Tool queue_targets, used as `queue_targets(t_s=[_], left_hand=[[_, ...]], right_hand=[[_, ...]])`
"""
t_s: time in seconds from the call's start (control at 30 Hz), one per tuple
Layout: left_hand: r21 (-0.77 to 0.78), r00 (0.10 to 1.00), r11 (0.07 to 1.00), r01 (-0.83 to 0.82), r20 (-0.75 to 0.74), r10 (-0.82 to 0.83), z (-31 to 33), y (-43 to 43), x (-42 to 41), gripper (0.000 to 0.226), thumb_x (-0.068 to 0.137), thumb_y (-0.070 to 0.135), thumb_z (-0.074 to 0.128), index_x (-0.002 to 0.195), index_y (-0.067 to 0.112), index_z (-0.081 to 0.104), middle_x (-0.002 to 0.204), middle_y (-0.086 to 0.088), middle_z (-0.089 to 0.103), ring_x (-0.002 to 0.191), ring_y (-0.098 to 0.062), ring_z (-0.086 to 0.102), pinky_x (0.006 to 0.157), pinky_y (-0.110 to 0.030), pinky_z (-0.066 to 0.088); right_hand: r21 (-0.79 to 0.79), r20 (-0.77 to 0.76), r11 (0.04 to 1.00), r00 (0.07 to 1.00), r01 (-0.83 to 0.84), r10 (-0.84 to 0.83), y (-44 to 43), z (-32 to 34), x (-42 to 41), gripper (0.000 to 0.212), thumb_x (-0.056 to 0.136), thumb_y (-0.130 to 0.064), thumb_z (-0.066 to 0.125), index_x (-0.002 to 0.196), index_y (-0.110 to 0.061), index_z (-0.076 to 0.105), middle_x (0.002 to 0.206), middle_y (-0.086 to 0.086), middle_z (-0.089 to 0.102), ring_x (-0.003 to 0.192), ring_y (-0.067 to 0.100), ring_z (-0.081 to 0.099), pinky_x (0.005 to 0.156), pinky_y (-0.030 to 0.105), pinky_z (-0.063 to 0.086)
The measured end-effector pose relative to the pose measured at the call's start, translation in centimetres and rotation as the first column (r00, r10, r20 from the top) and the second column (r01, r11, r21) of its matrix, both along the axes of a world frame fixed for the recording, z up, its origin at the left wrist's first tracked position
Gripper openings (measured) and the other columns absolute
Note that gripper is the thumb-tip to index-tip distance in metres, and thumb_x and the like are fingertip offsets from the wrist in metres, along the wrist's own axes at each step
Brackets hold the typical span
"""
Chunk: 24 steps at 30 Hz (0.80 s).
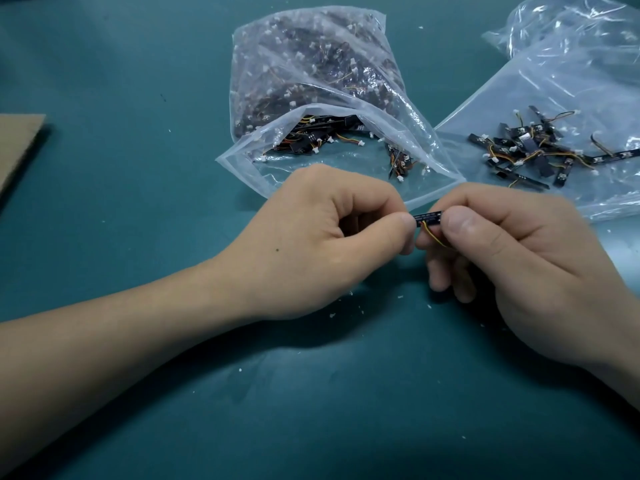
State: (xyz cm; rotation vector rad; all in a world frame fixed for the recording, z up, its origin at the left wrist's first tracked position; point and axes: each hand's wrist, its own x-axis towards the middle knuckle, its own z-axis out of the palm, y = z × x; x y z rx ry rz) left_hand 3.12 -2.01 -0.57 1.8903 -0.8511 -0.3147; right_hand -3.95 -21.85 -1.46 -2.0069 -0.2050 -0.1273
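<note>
Nearest the viewer, two bare forearms reach in over a green table [145, 420], which is dotted with small white flecks [332, 315]. The left hand [329, 237] and the right hand [519, 258] meet just above the table, a little right of centre. Between them they hold a small black strip [429, 217]. The left hand pinches its left end between thumb and curled forefinger, and the right hand pinches its right end the same way, thumb on top. The other fingers of both hands are curled under. A thin yellow and orange wire [432, 236] hangs from the strip into the gap between the two thumbs. Its far end is hidden behind the right hand's fingers, so a plug there is possible but cannot be seen.

Just beyond the hands lies a clear plastic bag [242, 162], its mouth open toward them, stuffed with many more black strips and wires. To the far right, a second clear bag [519, 95] lies flat, and a loose pile of strips [533, 152] rests on top of it. At the left edge, a piece of brown cardboard [17, 143] lies well apart from everything else.
</note>
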Motion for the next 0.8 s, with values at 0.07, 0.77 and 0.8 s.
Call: queue_targets(t_s=[0.07,0.77,0.8], left_hand=[[0.011,1.000,1.000,-0.002,-0.003,0.002,0.05,-0.04,-0.08,0.023,0.093,0.018,0.060,0.072,0.017,0.070,0.056,-0.005,0.058,0.050,-0.020,0.050,0.047,-0.023,0.038],[0.055,0.997,0.998,0.012,0.079,-0.016,-0.04,-0.09,-0.59,0.023,0.096,0.022,0.059,0.078,0.017,0.071,0.057,0.002,0.059,0.051,-0.010,0.049,0.051,-0.016,0.036],[0.063,0.996,0.998,0.008,0.085,-0.014,-0.10,-0.11,-0.60,0.023,0.096,0.022,0.059,0.077,0.018,0.071,0.058,0.002,0.059,0.051,-0.009,0.050,0.052,-0.016,0.036]], right_hand=[[0.000,-0.008,1.000,1.000,-0.012,0.012,-0.04,-0.01,-0.09,0.033,0.103,-0.041,0.043,0.091,-0.022,0.067,0.068,0.001,0.069,0.053,0.025,0.061,0.049,0.037,0.048],[0.063,-0.043,0.997,0.998,-0.045,0.048,-0.15,0.13,-0.21,0.023,0.090,-0.033,0.050,0.085,-0.017,0.065,0.066,0.002,0.068,0.052,0.021,0.056,0.046,0.035,0.045],[0.052,-0.044,0.998,0.998,-0.038,0.040,-0.13,0.08,-0.18,0.023,0.090,-0.033,0.050,0.084,-0.017,0.066,0.066,0.002,0.068,0.051,0.020,0.056,0.046,0.034,0.045]])
